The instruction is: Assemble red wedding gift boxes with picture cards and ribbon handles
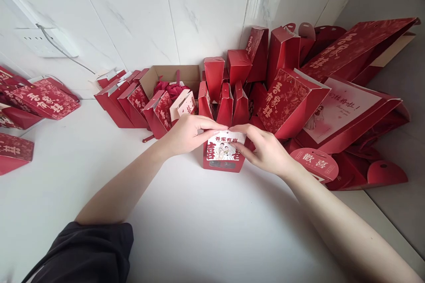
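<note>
A small red and white gift box (222,152) stands upright on the white table, its printed front towards me. The print shows a couple and Chinese characters, above a small window near the base. My left hand (191,133) comes in from the left and pinches the box's top edge between thumb and fingers. On the opposite side my right hand (265,148) grips the top right edge, thumb against the front and fingers over the top. The fingertips of both hands nearly meet at the middle of the top. The back of the box is hidden.
Red gift boxes (226,101) stand close behind, beside an open cardboard box (172,73) holding dark red ribbons (169,89). Larger red bags (348,110) crowd the right side. More red boxes (46,97) lie at far left. A tiled wall (139,13) with a socket (46,43) borders the table (186,230).
</note>
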A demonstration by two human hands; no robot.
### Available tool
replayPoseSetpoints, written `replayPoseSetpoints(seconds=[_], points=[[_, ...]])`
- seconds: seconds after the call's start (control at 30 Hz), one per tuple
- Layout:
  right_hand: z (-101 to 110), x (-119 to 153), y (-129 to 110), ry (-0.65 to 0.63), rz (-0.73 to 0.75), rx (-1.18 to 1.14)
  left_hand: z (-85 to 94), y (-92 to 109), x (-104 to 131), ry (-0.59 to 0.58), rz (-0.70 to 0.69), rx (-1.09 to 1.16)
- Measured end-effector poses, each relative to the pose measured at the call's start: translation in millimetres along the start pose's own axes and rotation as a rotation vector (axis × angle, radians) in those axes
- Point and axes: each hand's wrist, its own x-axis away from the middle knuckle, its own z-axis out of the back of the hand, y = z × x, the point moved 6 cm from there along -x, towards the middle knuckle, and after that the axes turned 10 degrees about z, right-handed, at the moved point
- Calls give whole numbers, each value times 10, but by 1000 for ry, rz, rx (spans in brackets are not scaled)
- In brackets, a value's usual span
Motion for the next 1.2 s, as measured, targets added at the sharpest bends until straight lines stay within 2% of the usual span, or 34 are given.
replayPoseSetpoints(seconds=[0.77,1.2], points=[[57,-18,-9,-16,74,13,-27,26,23,-32,-70,-67],[16,-15,-15,-2,80,22,29,16,17,-20,-83,-82]])
